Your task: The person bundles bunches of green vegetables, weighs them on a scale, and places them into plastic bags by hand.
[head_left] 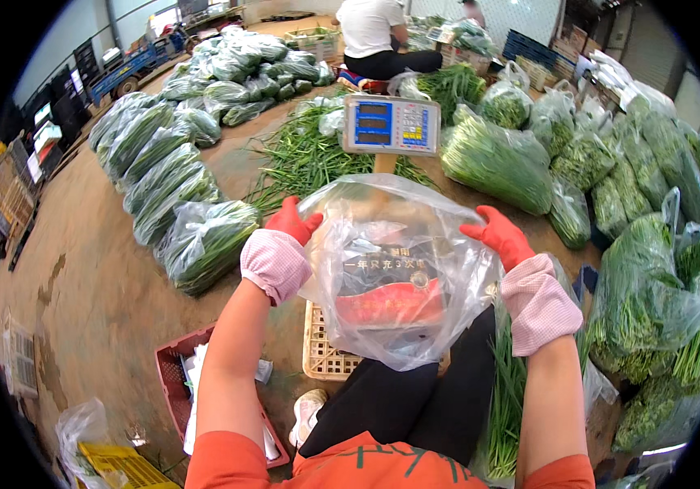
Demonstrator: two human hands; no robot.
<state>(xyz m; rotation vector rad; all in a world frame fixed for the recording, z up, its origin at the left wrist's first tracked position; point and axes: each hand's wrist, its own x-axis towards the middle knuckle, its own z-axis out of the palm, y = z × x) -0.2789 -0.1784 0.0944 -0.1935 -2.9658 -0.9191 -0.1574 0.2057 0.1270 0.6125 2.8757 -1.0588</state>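
Note:
A clear plastic bag [396, 351] spreads wide between my two hands, with no vegetables seen inside it. My left hand [292, 223], in a red rubber glove, grips its left edge. The right edge is in my right hand [501, 235], gloved the same way. Through the film shows the scale platform, covered with a dark and red printed sheet bearing writing. Above the bag stands the display [391, 124] of the electronic scale, with a blue panel and keypad. Loose green leafy stalks [313, 153] lie on the floor behind the scale.
Bagged greens lie at left [166, 177] and crowd the right side [643, 293]. Below the bag is a cream plastic crate [316, 360]; a dark red crate [170, 367] sits by my left arm. Long green stalks [503, 403] lie beside my right leg. A person [374, 36] sits ahead.

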